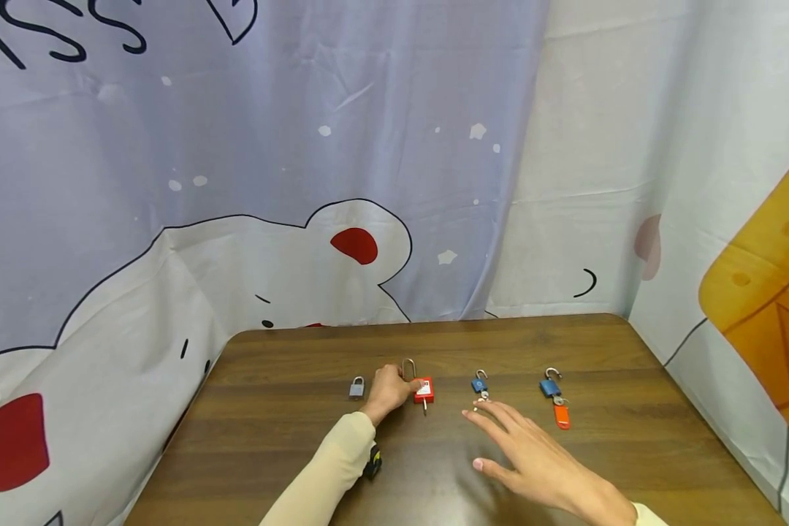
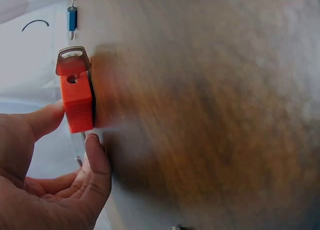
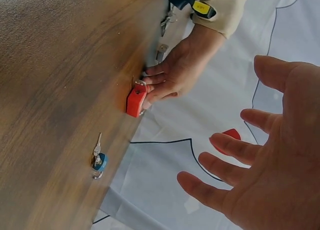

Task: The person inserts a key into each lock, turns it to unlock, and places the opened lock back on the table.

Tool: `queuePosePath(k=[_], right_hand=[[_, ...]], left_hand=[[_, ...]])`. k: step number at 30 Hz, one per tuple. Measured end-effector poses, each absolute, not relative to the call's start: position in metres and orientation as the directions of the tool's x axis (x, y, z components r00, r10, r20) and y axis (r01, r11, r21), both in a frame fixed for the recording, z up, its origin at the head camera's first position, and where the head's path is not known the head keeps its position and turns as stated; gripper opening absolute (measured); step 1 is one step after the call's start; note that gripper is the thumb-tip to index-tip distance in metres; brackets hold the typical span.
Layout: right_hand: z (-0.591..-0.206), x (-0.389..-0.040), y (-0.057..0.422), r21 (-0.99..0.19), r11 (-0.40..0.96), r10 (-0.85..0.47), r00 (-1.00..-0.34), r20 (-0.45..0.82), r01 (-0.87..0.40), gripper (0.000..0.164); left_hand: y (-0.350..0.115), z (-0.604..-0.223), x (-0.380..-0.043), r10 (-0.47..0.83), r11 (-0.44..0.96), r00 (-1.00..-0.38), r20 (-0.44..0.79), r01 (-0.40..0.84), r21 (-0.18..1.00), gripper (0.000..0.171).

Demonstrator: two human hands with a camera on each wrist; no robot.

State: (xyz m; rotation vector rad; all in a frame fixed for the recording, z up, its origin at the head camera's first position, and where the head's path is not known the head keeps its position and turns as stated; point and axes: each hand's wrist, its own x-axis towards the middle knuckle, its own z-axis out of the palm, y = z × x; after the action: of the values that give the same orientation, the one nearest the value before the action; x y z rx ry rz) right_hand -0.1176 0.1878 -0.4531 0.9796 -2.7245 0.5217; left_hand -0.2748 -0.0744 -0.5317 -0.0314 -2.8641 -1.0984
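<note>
A red padlock [image 1: 424, 389] with a white label lies on the wooden table, its shackle open and a key in it. My left hand [image 1: 389, 391] is at its left side, thumb and fingers pinching it near the shackle end. In the left wrist view the key [image 2: 72, 64] stands out of the red body, and the thumb touches the lock's side. My right hand [image 1: 532, 456] hovers over the table with fingers spread, holding nothing. Nearest to it is a small blue padlock [image 1: 478, 385] with its shackle open and a key [image 3: 98, 146] in it.
A closed grey padlock [image 1: 356, 389] lies left of my left hand. Further right is a larger blue padlock [image 1: 549, 387], shackle open, with an orange tag [image 1: 562, 416] on its key. A printed curtain [image 1: 434, 183] hangs behind the table [image 1: 289, 365].
</note>
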Motion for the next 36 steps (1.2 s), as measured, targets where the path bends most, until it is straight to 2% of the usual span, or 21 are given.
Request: queuePosePath(k=[10,20,29,36], right_hand=[[-0.447,-0.118,0.188,-0.248,0.729,-0.556,-0.764,0.329,-0.638,0.065],[-0.437,-0.123,0.185,-0.235,0.72,-0.555,-0.745,0.37,-0.653,0.066],[-0.432,-0.13,0.181,-0.22,0.708,-0.548,-0.718,0.429,-0.671,0.066],[-0.427,-0.138,0.173,-0.239,0.688,-0.536,-0.702,0.469,-0.685,0.064]], left_hand=[[-0.089,-0.518,-0.269,0.066,0.784,-0.994,0.083,0.103,0.612,0.044],[-0.102,-0.489,-0.247,0.146,0.802,-0.978,0.146,0.203,0.561,0.048],[-0.115,-0.462,-0.217,0.197,0.805,-0.961,0.195,0.273,0.527,0.048],[-0.13,-0.447,-0.203,0.184,0.809,-0.95,0.251,0.292,0.511,0.042]])
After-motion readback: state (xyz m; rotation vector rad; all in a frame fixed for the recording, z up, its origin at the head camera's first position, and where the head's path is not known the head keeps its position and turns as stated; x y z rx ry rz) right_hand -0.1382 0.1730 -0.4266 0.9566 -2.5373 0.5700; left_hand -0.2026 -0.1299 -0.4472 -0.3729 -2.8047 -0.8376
